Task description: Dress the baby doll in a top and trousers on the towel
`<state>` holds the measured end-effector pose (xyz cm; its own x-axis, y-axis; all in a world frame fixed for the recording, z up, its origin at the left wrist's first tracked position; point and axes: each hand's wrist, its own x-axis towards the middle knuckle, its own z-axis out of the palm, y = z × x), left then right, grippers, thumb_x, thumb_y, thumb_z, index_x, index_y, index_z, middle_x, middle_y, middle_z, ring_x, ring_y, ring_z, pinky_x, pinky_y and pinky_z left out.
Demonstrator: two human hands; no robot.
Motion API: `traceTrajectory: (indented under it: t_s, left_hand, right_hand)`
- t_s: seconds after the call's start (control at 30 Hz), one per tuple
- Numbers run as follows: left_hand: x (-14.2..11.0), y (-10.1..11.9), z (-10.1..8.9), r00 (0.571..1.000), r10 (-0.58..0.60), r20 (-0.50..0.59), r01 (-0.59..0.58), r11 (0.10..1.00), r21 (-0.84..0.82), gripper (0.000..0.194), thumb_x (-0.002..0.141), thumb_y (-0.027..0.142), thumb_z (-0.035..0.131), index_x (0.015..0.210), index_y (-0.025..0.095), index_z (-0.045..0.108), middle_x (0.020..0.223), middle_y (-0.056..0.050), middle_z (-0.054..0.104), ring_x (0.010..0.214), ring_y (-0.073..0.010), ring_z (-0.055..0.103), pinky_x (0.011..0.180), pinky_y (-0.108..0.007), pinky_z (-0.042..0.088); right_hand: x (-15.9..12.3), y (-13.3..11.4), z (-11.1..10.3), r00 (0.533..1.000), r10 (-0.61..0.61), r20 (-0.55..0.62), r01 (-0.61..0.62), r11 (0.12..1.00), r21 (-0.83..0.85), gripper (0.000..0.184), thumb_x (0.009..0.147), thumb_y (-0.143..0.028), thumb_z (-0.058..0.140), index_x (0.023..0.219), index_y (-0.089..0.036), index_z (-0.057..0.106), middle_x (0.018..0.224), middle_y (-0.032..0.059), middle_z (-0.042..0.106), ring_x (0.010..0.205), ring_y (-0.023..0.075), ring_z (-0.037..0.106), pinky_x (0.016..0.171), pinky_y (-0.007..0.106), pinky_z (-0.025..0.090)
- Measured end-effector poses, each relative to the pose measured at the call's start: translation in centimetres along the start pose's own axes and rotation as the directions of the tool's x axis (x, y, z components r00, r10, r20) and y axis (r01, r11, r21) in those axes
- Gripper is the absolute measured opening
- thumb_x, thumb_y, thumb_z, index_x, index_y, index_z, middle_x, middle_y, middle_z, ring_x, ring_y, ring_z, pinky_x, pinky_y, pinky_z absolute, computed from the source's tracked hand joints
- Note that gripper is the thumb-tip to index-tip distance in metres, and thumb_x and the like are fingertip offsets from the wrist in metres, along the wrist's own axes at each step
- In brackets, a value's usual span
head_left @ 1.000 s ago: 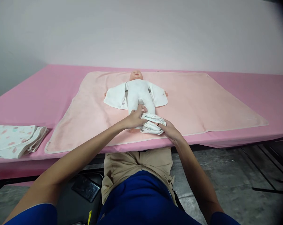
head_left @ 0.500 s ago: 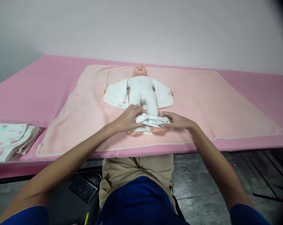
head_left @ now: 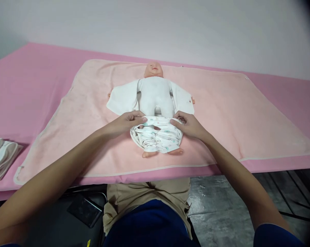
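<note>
A baby doll [head_left: 156, 91] lies on its back on a peach blanket [head_left: 222, 113], its feet towards me. Its arms are in the sleeves of a white shirt [head_left: 125, 96] that is spread open at both sides. White printed baby pants [head_left: 161, 137] are around the doll's lower legs, with both feet sticking out below the cuffs. My left hand [head_left: 129, 121] pinches the waistband at its left edge, thumb on top. At the right edge, my right hand [head_left: 188, 123] grips the same waistband, fingers partly hidden behind the fabric.
The blanket covers much of a pink-covered table [head_left: 34, 82] set against a pale wall. Folded printed cloth [head_left: 3, 156] sits at the table's left front. Below the edge, a phone [head_left: 85, 210] rests on a black chair seat beside my legs.
Both hands have moved apart and up the doll's legs, drawing the bunched pants up and spreading the waistband. The doll's feet now show below the cuffs. The view has shifted slightly.
</note>
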<state>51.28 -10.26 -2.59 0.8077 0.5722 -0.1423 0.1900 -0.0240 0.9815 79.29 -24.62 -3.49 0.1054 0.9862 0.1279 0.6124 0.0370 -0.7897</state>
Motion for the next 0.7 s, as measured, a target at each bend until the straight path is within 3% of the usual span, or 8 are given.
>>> traceTrajectory:
  t_s: [0.1, 0.2, 0.27, 0.33, 0.43, 0.57, 0.7]
  left_hand:
    - [-0.1, -0.1, 0.7, 0.992, 0.114, -0.059, -0.101, 0.977, 0.186, 0.039, 0.094, 0.057, 0.078, 0.104, 0.019, 0.078, 0.088, -0.004, 0.072, 0.076, -0.0160, 0.061, 0.066, -0.027, 0.044]
    - [0.1, 1.2, 2.0, 0.932, 0.355, -0.075, -0.282, 0.839, 0.466, 0.034, 0.101, 0.052, 0.071, 0.106, 0.021, 0.082, 0.101, -0.005, 0.072, 0.082, -0.0160, 0.059, 0.075, -0.029, 0.046]
    - [0.3, 1.8, 2.5, 0.890, 0.448, -0.086, -0.319, 0.746, 0.585, 0.032, 0.102, 0.051, 0.070, 0.108, 0.022, 0.081, 0.107, -0.005, 0.070, 0.085, -0.0165, 0.059, 0.080, -0.031, 0.047]
    - [0.4, 2.0, 2.7, 0.865, 0.486, -0.124, -0.292, 0.689, 0.664, 0.032, 0.100, 0.051, 0.072, 0.110, 0.022, 0.079, 0.107, -0.005, 0.068, 0.085, -0.0172, 0.059, 0.082, -0.032, 0.048]
    - [0.4, 1.6, 2.7, 0.860, 0.490, -0.144, -0.257, 0.659, 0.707, 0.033, 0.096, 0.053, 0.076, 0.106, 0.021, 0.075, 0.102, -0.005, 0.067, 0.083, -0.0176, 0.057, 0.083, -0.033, 0.047]
    - [0.5, 1.5, 3.0, 0.934, 0.330, -0.139, -0.203, 0.807, 0.555, 0.036, 0.097, 0.056, 0.072, 0.093, 0.020, 0.070, 0.089, -0.004, 0.068, 0.076, -0.0177, 0.057, 0.073, -0.032, 0.044]
    - [0.9, 2.7, 2.8, 0.980, 0.179, -0.085, -0.129, 0.901, 0.414, 0.036, 0.092, 0.055, 0.079, 0.093, 0.021, 0.070, 0.083, -0.004, 0.066, 0.072, -0.0173, 0.054, 0.066, -0.030, 0.039]
  right_hand:
    - [0.0, -0.6, 0.5, 0.993, -0.113, -0.041, 0.110, 0.992, -0.061, 0.033, 0.107, -0.053, 0.063, 0.094, -0.022, 0.064, 0.086, 0.0011, 0.065, 0.076, 0.0176, 0.051, 0.073, 0.033, 0.037]
    - [1.1, -2.4, 0.9, 0.978, -0.211, -0.007, 0.210, 0.975, -0.070, 0.030, 0.110, -0.049, 0.058, 0.097, -0.023, 0.063, 0.087, 0.0010, 0.065, 0.077, 0.0175, 0.054, 0.074, 0.032, 0.038]
    - [1.9, -3.1, 1.1, 0.984, -0.177, 0.038, 0.178, 0.984, -0.030, 0.033, 0.111, -0.052, 0.055, 0.099, -0.023, 0.063, 0.085, 0.0007, 0.065, 0.076, 0.0171, 0.054, 0.073, 0.032, 0.037]
    - [2.4, -3.1, 1.2, 0.995, -0.099, -0.017, 0.099, 0.995, -0.011, 0.035, 0.109, -0.056, 0.057, 0.097, -0.023, 0.063, 0.083, 0.0005, 0.063, 0.074, 0.0172, 0.052, 0.071, 0.032, 0.037]
    - [2.4, -2.7, 1.5, 0.990, -0.043, -0.137, 0.037, 0.998, -0.043, 0.034, 0.105, -0.056, 0.064, 0.096, -0.023, 0.063, 0.083, 0.0008, 0.064, 0.074, 0.0181, 0.052, 0.070, 0.033, 0.037]
    - [2.2, -3.2, 1.8, 0.994, -0.085, -0.068, 0.083, 0.996, -0.026, 0.034, 0.103, -0.056, 0.066, 0.093, -0.024, 0.065, 0.085, 0.0008, 0.067, 0.074, 0.0176, 0.051, 0.070, 0.033, 0.038]
    - [3.0, -4.0, 1.7, 0.993, -0.111, -0.046, 0.117, 0.983, 0.142, 0.039, 0.101, -0.064, 0.067, 0.097, -0.024, 0.067, 0.092, 0.0017, 0.070, 0.080, 0.0180, 0.056, 0.075, 0.033, 0.043]
